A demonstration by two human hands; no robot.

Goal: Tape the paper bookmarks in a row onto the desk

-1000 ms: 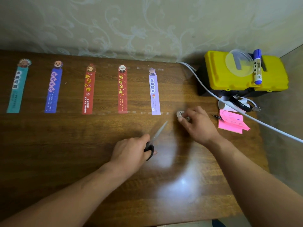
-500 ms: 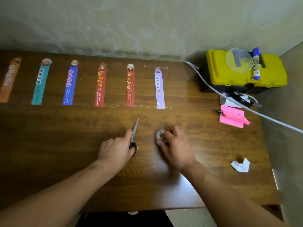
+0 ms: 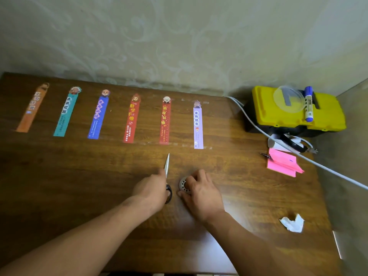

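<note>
Several paper bookmarks lie in a row along the far side of the wooden desk (image 3: 79,186), from an orange one (image 3: 31,109) at the left to a lilac one (image 3: 198,126) at the right, with clear tape strips across their ends. My left hand (image 3: 151,190) rests on the desk, closed on black-handled scissors (image 3: 167,172) whose blades point away from me. Right beside it, my right hand (image 3: 201,192) grips a small roll of clear tape (image 3: 184,185) standing on the desk.
A yellow toolbox (image 3: 326,116) with a clear round lid and a blue marker (image 3: 308,104) on top sits at the far right. A white cable (image 3: 318,166) crosses pink sticky notes (image 3: 282,164). A crumpled white scrap (image 3: 292,223) lies near the right edge.
Both hands drew back toward me from beside the lilac bookmark, bringing scissors and tape roll to the desk's middle. The view widened leftward, revealing the orange bookmark.
</note>
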